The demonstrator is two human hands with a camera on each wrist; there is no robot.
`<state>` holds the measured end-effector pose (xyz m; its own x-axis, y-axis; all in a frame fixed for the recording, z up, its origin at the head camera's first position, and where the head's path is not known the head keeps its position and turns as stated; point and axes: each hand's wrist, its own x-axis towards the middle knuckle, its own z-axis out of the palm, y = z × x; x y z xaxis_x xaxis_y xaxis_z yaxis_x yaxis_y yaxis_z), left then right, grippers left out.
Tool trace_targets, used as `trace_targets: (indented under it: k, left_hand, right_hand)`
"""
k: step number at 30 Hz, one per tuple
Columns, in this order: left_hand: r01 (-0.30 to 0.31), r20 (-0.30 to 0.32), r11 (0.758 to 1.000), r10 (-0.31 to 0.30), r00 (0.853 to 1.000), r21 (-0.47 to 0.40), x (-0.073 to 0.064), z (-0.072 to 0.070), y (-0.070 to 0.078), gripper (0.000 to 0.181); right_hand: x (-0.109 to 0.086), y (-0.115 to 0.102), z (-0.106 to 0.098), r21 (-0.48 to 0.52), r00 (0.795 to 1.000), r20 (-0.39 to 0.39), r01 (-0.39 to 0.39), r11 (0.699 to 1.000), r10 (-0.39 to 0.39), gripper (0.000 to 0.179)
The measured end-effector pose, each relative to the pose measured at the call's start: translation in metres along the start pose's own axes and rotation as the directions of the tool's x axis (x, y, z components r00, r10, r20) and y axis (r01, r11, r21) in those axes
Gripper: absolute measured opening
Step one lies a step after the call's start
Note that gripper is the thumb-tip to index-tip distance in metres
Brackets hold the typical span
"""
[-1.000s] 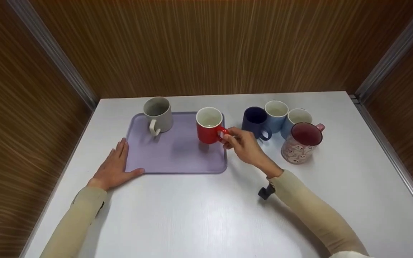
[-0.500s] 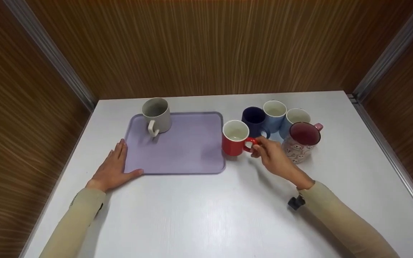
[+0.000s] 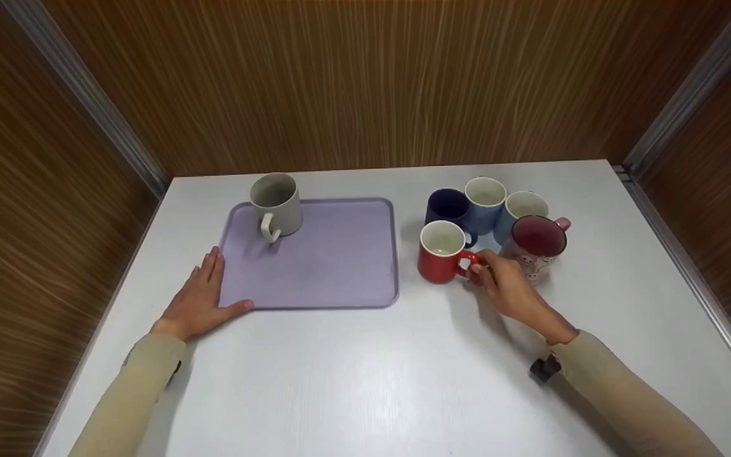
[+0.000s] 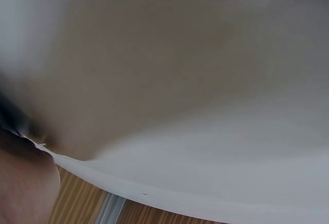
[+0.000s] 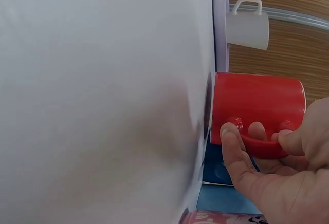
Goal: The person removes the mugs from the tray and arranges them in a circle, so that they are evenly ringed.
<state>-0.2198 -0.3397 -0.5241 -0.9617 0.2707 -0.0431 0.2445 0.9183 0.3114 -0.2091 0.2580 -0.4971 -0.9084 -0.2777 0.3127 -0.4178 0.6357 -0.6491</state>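
My right hand (image 3: 510,289) pinches the handle of a red mug (image 3: 440,263), white inside. In the right wrist view, thumb and fingers curl round the handle of the red mug (image 5: 257,100), whose base is at or just over the table. The mug stands right of a lilac tray (image 3: 334,266), in front of a navy mug (image 3: 447,206). My left hand (image 3: 195,303) lies flat with straight fingers at the tray's left front corner, fingertips and thumb along its rim. A grey mug (image 3: 280,209) sits on the tray's back left, handle toward me.
Two light blue mugs (image 3: 485,206) stand behind and right of the navy one. A pink patterned mug (image 3: 533,251), dark red inside, stands close to my right hand. Wood-grain panels (image 3: 365,82) wall in the white table (image 3: 340,368) at the back and sides.
The red mug, held by its handle in my right hand, has moved right from over the tray to the table beside it, and lower. The left hand stays in place.
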Motion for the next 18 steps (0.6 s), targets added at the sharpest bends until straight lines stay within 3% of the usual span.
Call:
trace_targets:
  k: [9,14,18]
  left_hand:
    - [0.004,0.011,1.0,-0.004,1.0,0.001,0.001,-0.001,0.001,0.128]
    - [-0.001,0.003,1.0,0.001,1.0,0.004,0.0,-0.001,0.001,0.128]
    - [-0.004,-0.006,1.0,0.004,1.0,0.004,0.001,0.001,0.0,0.127]
  right_hand:
    - [0.001,0.001,0.002,-0.028,0.998,-0.006,-0.07,0.997,0.07,0.018]
    - [0.006,-0.002,0.008,-0.04,0.987,-0.064,-0.148,0.988,0.145,0.018]
    - [0.011,-0.003,0.014,-0.075,0.98,-0.125,-0.168,0.983,0.158,0.014]
